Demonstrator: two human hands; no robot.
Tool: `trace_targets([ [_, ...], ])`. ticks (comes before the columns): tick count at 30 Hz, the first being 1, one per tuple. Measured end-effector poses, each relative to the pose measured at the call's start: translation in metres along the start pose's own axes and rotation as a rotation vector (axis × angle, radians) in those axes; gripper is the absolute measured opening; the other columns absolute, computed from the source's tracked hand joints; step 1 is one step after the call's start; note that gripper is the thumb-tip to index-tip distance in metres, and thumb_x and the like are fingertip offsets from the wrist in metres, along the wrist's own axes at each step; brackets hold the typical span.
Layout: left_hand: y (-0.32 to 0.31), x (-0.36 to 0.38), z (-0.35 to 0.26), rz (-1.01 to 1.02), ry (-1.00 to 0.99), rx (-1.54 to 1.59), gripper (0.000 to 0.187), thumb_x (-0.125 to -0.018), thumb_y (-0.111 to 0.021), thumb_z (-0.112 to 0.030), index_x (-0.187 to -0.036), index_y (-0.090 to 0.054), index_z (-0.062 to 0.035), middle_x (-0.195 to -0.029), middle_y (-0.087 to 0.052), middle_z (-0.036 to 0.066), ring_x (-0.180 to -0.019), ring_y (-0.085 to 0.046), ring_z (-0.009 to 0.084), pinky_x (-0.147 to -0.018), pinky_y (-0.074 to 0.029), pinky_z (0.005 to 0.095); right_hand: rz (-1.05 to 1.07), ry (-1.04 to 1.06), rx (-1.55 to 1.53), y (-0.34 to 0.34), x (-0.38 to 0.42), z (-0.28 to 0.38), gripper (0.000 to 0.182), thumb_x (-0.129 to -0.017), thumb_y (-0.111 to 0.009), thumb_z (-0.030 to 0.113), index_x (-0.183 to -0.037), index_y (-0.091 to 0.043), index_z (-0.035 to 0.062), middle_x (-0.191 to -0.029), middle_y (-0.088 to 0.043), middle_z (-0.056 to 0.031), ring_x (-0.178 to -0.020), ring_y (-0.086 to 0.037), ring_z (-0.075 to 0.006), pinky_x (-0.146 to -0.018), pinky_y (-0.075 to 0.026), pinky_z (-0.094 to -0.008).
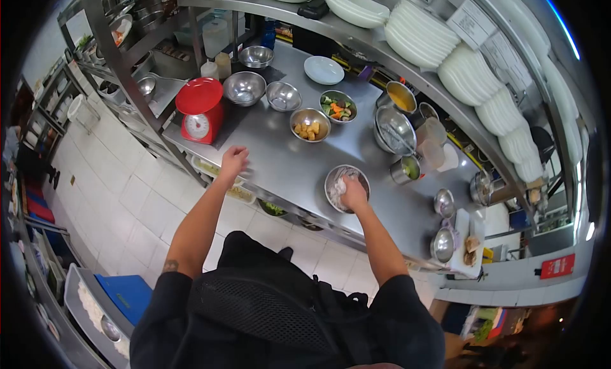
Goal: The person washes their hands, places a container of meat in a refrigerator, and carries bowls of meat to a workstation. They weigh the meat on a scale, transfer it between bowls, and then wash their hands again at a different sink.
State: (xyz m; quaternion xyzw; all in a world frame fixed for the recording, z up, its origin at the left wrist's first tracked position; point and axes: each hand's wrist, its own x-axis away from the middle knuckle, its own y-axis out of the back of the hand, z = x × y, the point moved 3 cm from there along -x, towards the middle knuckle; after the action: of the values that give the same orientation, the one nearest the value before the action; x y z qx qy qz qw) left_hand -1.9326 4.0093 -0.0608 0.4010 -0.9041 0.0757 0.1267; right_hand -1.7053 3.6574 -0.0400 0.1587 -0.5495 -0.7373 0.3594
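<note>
My right hand [354,193] is down inside a steel bowl [329,199] near the front edge of the counter. Its fingers are closed into white, floury-looking pieces [338,185], and the fingertips are partly hidden among them. My left hand [234,161] hovers at the counter's front edge, right of a red kitchen scale [202,111]. Its fingers are loosely bent and a little blurred, with nothing seen in them. Beyond the right hand's bowl stand a bowl of golden fried cubes [310,127] and a bowl of cut mixed vegetables [337,108].
Empty steel bowls [244,89] and a white plate [324,70] stand toward the back. On the right are a pot of yellow liquid [400,98], a bowl with a whisk [394,129] and a small pot of green contents [406,170]. An overhead shelf [356,43] carries stacked white dishes.
</note>
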Motion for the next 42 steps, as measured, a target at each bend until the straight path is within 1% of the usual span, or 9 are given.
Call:
trace_targets([
  [5,-0.06,-0.079,-0.032,0.027,0.103,0.088,0.037,-0.085,-0.068,-0.03,-0.11,-0.058,-0.0045,-0.093,-0.06,0.005,-0.076,-0.059,0.0166,-0.064,-0.05,0.0311,-0.036,-0.062,0.105,0.033,0.018,0.018,0.074,-0.068,-0.078,0.025,-0.136,-0.05,0.0189,-0.133,-0.042,-0.0252,-0.117,-0.048,-0.0463,-0.101,-0.042,-0.0468],
  [10,-0.103,-0.164,-0.04,-0.18,0.315,0.246,0.036,-0.081,-0.071,-0.026,-0.105,-0.056,-0.0032,-0.085,-0.057,0.008,-0.069,-0.055,0.0177,-0.062,-0.05,0.0355,-0.088,-0.069,-0.026,-0.005,0.002,-0.006,0.04,-0.074,-0.067,0.007,-0.113,-0.056,0.0091,-0.129,-0.045,-0.03,-0.11,-0.051,-0.0495,-0.092,-0.045,-0.0504],
  [17,-0.113,-0.199,-0.018,-0.235,0.185,0.298,0.023,-0.08,-0.062,-0.016,-0.097,-0.057,-0.0006,-0.078,-0.056,0.008,-0.065,-0.054,0.0162,-0.057,-0.051,0.0304,-0.277,-0.196,-0.084,0.012,0.008,-0.08,0.054,-0.071,-0.069,0.008,-0.122,-0.054,0.0002,-0.118,-0.059,-0.0239,-0.102,-0.06,-0.0396,-0.09,-0.048,-0.0445],
  [23,-0.056,-0.083,0.009,-0.305,0.074,0.309,0.017,-0.082,-0.058,-0.014,-0.091,-0.056,0.0003,-0.074,-0.053,0.006,-0.064,-0.054,0.0145,-0.057,-0.052,0.03,0.073,-0.026,-0.005,0.07,0.021,-0.089,0.082,-0.067,-0.078,0.018,-0.138,-0.04,0.0031,-0.124,-0.056,-0.0246,-0.119,-0.053,-0.0403,-0.1,-0.044,-0.0405],
  [25,-0.042,-0.028,0.039,-0.393,0.065,0.346,0.013,-0.083,-0.056,-0.011,-0.09,-0.056,-0.0001,-0.074,-0.053,0.006,-0.063,-0.055,0.0146,-0.058,-0.053,0.0299,0.066,0.204,0.204,0.049,0.017,-0.098,0.074,-0.065,-0.076,0.013,-0.132,-0.048,0.0034,-0.125,-0.054,-0.0266,-0.116,-0.054,-0.0416,-0.098,-0.045,-0.042],
  [33,-0.098,0.181,0.094,-0.6,0.064,0.557,0.012,-0.084,-0.051,-0.006,-0.094,-0.056,-0.0005,-0.079,-0.06,0.005,-0.067,-0.06,0.0144,-0.065,-0.054,0.0302,-0.027,0.211,-0.045,0.047,-0.01,-0.136,0.05,-0.06,-0.077,0.013,-0.107,-0.062,0.0019,-0.098,-0.064,-0.0232,-0.091,-0.062,-0.0422,-0.081,-0.051,-0.0461],
  [38,-0.141,0.25,0.134,-0.614,0.096,0.518,0.012,-0.083,-0.052,-0.006,-0.092,-0.056,0.0002,-0.08,-0.06,0.006,-0.071,-0.062,0.0166,-0.067,-0.054,0.0312,0.155,0.205,0.017,0.083,-0.017,-0.138,0.062,-0.063,-0.079,0.016,-0.12,-0.058,0.0019,-0.12,-0.058,-0.0272,-0.112,-0.057,-0.0391,-0.096,-0.046,-0.0414],
  [40,-0.159,0.265,0.144,-0.559,0.161,0.412,0.012,-0.082,-0.053,-0.007,-0.09,-0.056,0.0017,-0.08,-0.059,0.008,-0.072,-0.062,0.0172,-0.065,-0.056,0.0315,0.436,0.206,0.054,0.102,-0.019,-0.119,0.065,-0.066,-0.078,0.021,-0.125,-0.055,0.0049,-0.131,-0.049,-0.0295,-0.124,-0.048,-0.0407,-0.103,-0.04,-0.0398],
  [42,-0.174,0.286,0.153,-0.516,0.226,0.307,0.013,-0.081,-0.054,-0.008,-0.088,-0.056,0.0037,-0.08,-0.058,0.01,-0.072,-0.062,0.0183,-0.063,-0.057,0.0319,0.34,0.244,0.085,0.076,-0.019,-0.117,0.063,-0.07,-0.076,0.021,-0.126,-0.053,0.0062,-0.133,-0.047,-0.0308,-0.125,-0.045,-0.0419,-0.104,-0.039,-0.0436],
])
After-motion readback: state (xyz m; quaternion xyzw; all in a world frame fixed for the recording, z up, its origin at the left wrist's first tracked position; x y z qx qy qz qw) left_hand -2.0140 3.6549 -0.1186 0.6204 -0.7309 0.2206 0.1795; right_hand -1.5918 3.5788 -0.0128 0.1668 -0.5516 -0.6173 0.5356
